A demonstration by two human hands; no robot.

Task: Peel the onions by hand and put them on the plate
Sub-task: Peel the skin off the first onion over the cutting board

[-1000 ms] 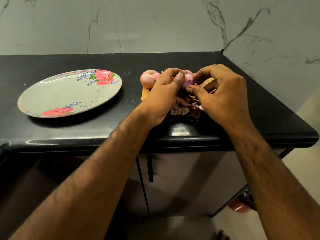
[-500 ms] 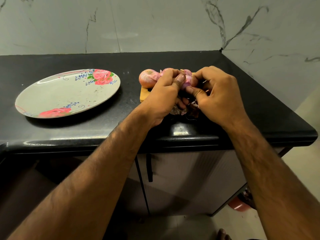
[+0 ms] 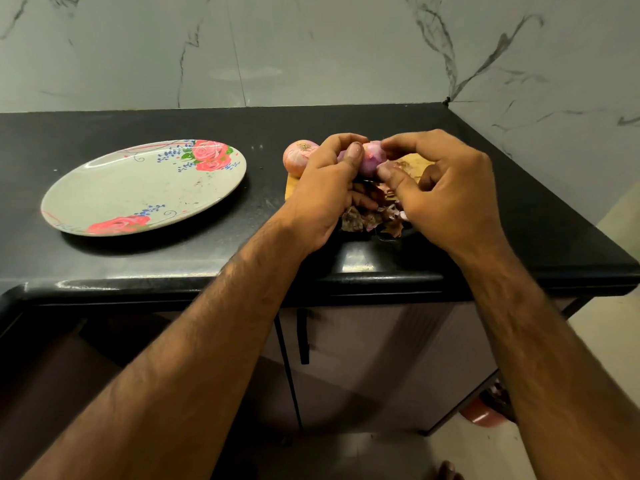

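A pale purple onion [image 3: 371,159] sits between both hands, above a wooden board [image 3: 415,164]. My left hand [image 3: 329,188] grips its left side, thumb on top. From the right, my right hand [image 3: 446,195] pinches the same onion with thumb and forefinger. Behind my left hand a second onion [image 3: 298,154], still in its pinkish-brown skin, rests on the board's left end. An oval floral plate [image 3: 138,188] with nothing on it lies to the left on the black counter.
A heap of dry brown and purple peels [image 3: 370,216] lies under my hands near the counter's front edge [image 3: 346,282]. Marble walls close the back and right. Cabinet doors and a red object [image 3: 485,415] on the floor show below.
Both hands have stayed on the onion. My right thumb has shifted along its lower side, and more of the bare purple surface shows between the hands.
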